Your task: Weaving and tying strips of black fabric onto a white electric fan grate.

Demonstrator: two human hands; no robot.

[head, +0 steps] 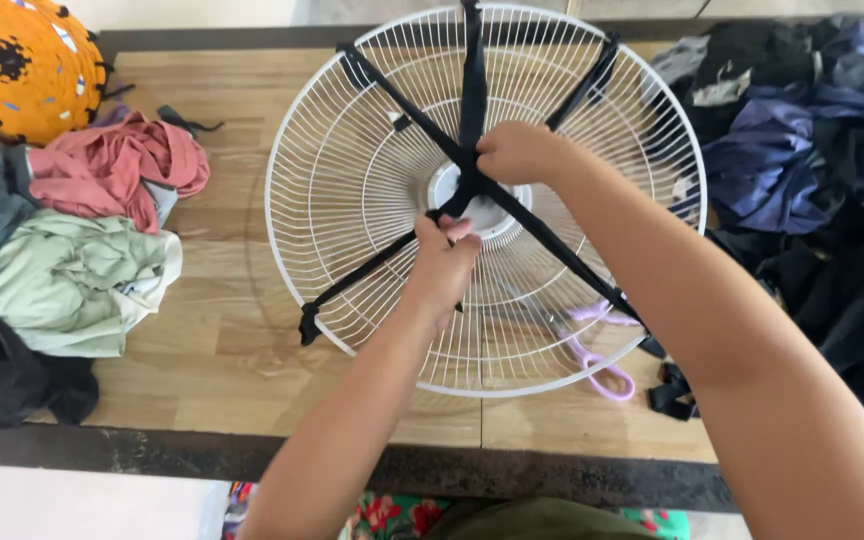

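Both arms reached in from the bottom of the view and met at the middle of a white fan guard (352,200). The left hand (442,265) was curled tight, its fingers pinching a black strap (372,268) just below the middle of the guard. The right hand (522,152) was bent at the wrist and closed in a fist on the straps where they crossed, just above the middle.

The fan guard was a big round wire cage. It lay flat on the wooden counter (222,340), near the middle, with its round face pointing up. Black straps ran across it like a star, from the middle out to the rim. One long strap went up to the far edge, and others went out slanting to the near left and near right.

A purple pair of scissors (602,375) lay under the near right edge of the guard. Piles of clothes sat on both sides: pink (112,165) and green (72,280) ones on the left, dark ones (812,150) on the right.
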